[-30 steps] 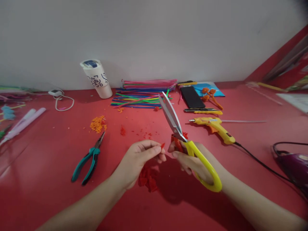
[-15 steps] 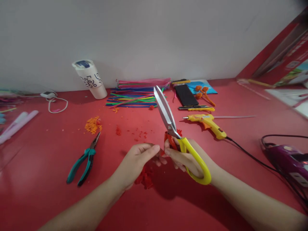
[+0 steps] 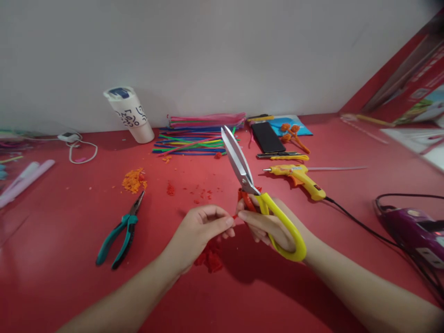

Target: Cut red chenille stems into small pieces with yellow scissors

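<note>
My right hand (image 3: 274,226) grips a pair of scissors (image 3: 239,159) with yellow handles, the blades pointing up and away and nearly closed. Beside the scissors' pivot, a curled red strip (image 3: 248,201) shows at the fingers of the same hand. My left hand (image 3: 206,226) is closed in a pinch on the end of a thin red piece (image 3: 235,216), which spans the small gap to my right fingertips. Whether this piece joins the curled strip is hidden. Below the left hand lies a heap of red pieces (image 3: 210,259) on the red table (image 3: 194,305).
Teal pliers (image 3: 120,236) lie at left by a pile of orange bits (image 3: 134,180). Behind are a white tumbler (image 3: 130,115), colourful pipe cleaners (image 3: 194,138) and a black phone (image 3: 268,137). To the right, a yellow glue gun (image 3: 298,175) trails a black cord (image 3: 360,226).
My left fingertips have closed into a pinch on the thin red piece, which now stretches between the hands. The scissors have shifted very slightly; the other things stay put.
</note>
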Tool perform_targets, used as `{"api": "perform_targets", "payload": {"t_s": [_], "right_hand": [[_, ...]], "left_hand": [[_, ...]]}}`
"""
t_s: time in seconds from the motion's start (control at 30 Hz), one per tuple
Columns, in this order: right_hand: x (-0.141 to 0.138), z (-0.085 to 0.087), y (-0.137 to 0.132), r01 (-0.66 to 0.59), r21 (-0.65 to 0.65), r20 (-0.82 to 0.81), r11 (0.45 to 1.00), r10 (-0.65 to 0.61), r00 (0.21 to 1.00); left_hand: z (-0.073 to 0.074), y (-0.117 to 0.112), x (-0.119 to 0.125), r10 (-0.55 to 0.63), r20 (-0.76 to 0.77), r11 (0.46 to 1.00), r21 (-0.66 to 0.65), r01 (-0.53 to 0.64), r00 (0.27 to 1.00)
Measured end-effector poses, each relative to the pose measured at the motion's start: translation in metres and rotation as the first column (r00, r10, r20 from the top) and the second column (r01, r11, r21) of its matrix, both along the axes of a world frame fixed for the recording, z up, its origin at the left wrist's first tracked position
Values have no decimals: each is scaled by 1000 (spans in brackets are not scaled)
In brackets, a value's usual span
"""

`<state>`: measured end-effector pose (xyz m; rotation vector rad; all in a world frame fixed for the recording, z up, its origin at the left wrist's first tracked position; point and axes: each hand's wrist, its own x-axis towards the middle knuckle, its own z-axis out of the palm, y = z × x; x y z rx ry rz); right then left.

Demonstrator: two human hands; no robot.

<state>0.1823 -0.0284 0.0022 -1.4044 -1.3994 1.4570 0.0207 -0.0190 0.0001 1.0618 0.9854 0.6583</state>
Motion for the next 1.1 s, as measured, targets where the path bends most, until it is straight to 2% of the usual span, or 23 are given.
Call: {"api": "perform_targets", "payload": {"t_s": [0.17, 0.53, 0.6, 0.67, 0.77, 0.87, 0.93, 1.03, 1.1], "right_hand": [[-2, 5, -1, -15, -28, 47, 999, 16, 999], [-2, 5, -4, -33, -7, 102, 999, 34, 994], [-1, 5, -4, -19, 1, 132, 1000, 19, 991], [5, 6, 0, 38, 53, 197, 998, -48, 979], [22, 5, 11, 145, 200, 314, 969, -203, 927], [42, 0, 25, 127, 149, 412, 981, -179, 893], [50, -6, 32, 80, 124, 523, 989, -133, 842], [55, -12, 38, 17, 178, 666, 984, -133, 734], [54, -14, 40, 7, 198, 706, 980, -148, 692]], "left_hand": [[1, -2, 2, 8, -75, 1000, 14, -7, 997], [-1, -2, 3, 7, -130, 997, 76, 3, 991], [-1, -2, 2, 6, -143, 995, 97, 8, 990], [-1, 1, -1, 22, -170, 988, 152, 4, 985], [2, 7, -9, 94, -276, 934, 356, 10, 957], [2, 17, -17, 204, -355, 832, 554, 30, 912], [-1, 23, -21, 260, -392, 795, 605, 35, 883], [-7, 30, -26, 297, -466, 778, 624, 72, 834], [-10, 32, -31, 247, -518, 777, 611, 152, 819]]}}
